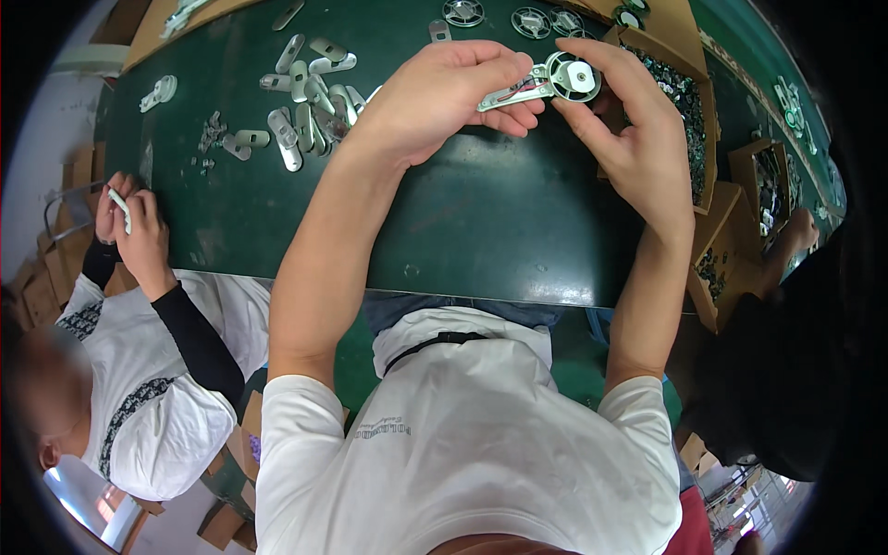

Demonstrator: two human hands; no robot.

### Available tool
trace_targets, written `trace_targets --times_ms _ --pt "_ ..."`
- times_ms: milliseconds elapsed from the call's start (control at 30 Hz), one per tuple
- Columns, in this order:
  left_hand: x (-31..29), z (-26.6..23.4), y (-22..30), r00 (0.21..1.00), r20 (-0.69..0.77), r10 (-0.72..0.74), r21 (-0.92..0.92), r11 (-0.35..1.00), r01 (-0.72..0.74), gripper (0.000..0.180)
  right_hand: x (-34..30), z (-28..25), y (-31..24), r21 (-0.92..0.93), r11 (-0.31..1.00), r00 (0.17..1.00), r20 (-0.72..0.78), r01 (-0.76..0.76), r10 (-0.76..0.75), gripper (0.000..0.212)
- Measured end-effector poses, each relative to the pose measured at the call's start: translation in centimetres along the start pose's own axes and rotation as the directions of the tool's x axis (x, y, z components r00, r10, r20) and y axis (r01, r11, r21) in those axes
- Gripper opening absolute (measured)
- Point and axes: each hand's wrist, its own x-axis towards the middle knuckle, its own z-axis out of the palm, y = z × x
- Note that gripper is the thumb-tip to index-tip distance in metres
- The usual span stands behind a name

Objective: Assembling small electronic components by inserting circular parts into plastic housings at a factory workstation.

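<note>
Both my hands are raised over the far part of the green table (481, 222). Between them is a pale green handheld-fan part (516, 93), a narrow open handle piece with a round spoked ring and a white square hub at its right end. Red wire shows inside the handle. My left hand (439, 97) is closed on the handle end, its fingers underneath and the thumb on top. At the ring, my right hand (638, 125) grips the rim between thumb and fingers. Some of its fingers are hidden behind the ring.
Grey oval shells (314, 106) lie in a loose pile on the left. Several spoked rings (462, 12) are at the far edge. A cardboard box (709, 129) of small dark parts stands right. A co-worker's hands (139, 231) hold a pale curved piece; another person's hand (797, 231) is far right.
</note>
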Motion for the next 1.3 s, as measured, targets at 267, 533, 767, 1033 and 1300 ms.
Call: trace_targets --times_ms 267,533,767,1033,1300 --pt "0.0 0.3 -0.3 0.999 -0.028 0.026 0.027 0.999 -0.026 0.028 -0.1 -0.2 -0.2 -0.019 1.000 1.000 0.004 0.019 -0.019 0.040" --pt "-0.4 -0.2 1.3 0.998 -0.063 -0.026 -0.014 1.000 0.025 0.034 0.5 -0.6 0.0 -0.117 0.991 0.986 -0.151 0.059 -0.076 0.041" --pt "-0.4 -0.3 1.0 0.988 -0.138 0.065 0.040 0.997 -0.060 0.032 0.1 -0.4 0.9 -0.109 0.994 0.987 -0.156 0.019 -0.036 0.043" --pt "0.0 -0.2 0.3 0.943 -0.203 0.263 0.201 0.954 -0.222 0.023 0.0 -0.1 0.8 0.190 0.965 0.964 -0.164 -0.179 0.211 0.040" --pt "0.4 -0.4 -0.8 0.817 -0.167 0.552 0.502 0.761 -0.411 0.018 0.0 0.4 0.9 0.216 0.969 0.964 -0.207 -0.123 0.169 0.032"
